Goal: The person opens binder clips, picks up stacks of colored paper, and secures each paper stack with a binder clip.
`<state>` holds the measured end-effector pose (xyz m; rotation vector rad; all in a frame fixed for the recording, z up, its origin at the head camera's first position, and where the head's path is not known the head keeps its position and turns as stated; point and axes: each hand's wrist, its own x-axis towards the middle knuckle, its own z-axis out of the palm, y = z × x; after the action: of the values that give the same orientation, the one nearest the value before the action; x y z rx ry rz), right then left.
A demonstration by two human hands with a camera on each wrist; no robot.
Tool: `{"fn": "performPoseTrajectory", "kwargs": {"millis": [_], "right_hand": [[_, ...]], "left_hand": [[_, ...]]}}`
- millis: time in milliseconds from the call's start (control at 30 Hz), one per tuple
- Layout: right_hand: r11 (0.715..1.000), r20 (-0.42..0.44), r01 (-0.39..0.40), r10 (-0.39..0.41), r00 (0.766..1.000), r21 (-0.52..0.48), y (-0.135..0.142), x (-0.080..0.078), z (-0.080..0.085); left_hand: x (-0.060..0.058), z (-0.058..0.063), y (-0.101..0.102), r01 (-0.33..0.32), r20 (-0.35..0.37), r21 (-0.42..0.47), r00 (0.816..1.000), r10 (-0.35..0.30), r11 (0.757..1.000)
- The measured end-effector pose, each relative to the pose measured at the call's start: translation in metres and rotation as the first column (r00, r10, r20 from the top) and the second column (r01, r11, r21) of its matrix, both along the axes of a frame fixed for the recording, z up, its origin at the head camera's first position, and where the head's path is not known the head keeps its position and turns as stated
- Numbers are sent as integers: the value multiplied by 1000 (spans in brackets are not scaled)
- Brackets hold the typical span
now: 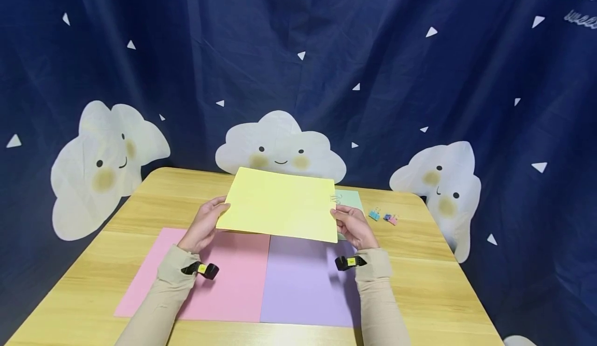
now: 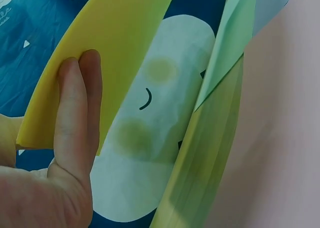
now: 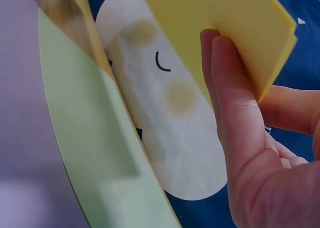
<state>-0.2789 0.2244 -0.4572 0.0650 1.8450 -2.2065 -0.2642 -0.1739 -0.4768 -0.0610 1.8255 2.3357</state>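
Note:
A stack of yellow paper (image 1: 280, 203) is held level above the table by both hands. My left hand (image 1: 203, 224) pinches its left edge, thumb on top and fingers beneath; the left wrist view shows those fingers (image 2: 75, 102) along the yellow underside. At the right edge my right hand (image 1: 353, 225) pinches the stack the same way, and its fingers (image 3: 235, 92) press the underside in the right wrist view. Thin silver wire loops (image 1: 336, 199) show at the stack's right edge; whether they grip it cannot be told. Pink paper (image 1: 224, 284) and purple paper (image 1: 308, 284) lie below.
Pale green paper (image 1: 350, 199) lies behind, partly hidden by the yellow stack. To its right on the wooden table (image 1: 429, 284) are a blue binder clip (image 1: 374, 215) and a pink one (image 1: 392, 220) beside a dark blue one. A navy cloud-print curtain (image 1: 280, 51) hangs behind.

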Motion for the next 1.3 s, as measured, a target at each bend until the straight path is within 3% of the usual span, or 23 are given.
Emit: {"fn": "performPoseTrajectory", "kwargs": {"millis": [267,667,933,1300], "right_hand": [[993,-13,23,-21,1000,116,-2,1,0],[994,-22,13,-11,1000,111,-4,2,0],[996,-24,-4,6,1000,86,-8,1,3],[993,-48,-10,16,999,120,-26,-11,12]], "left_hand": [[0,1,-1,-5,-34,-68,999,3,998],[3,2,-6,-5,-59,-74,998,1,997],[2,5,-9,-22,-52,-33,998,20,999],[-1,6,-31,-15,-48,-69,999,12,997]]}}
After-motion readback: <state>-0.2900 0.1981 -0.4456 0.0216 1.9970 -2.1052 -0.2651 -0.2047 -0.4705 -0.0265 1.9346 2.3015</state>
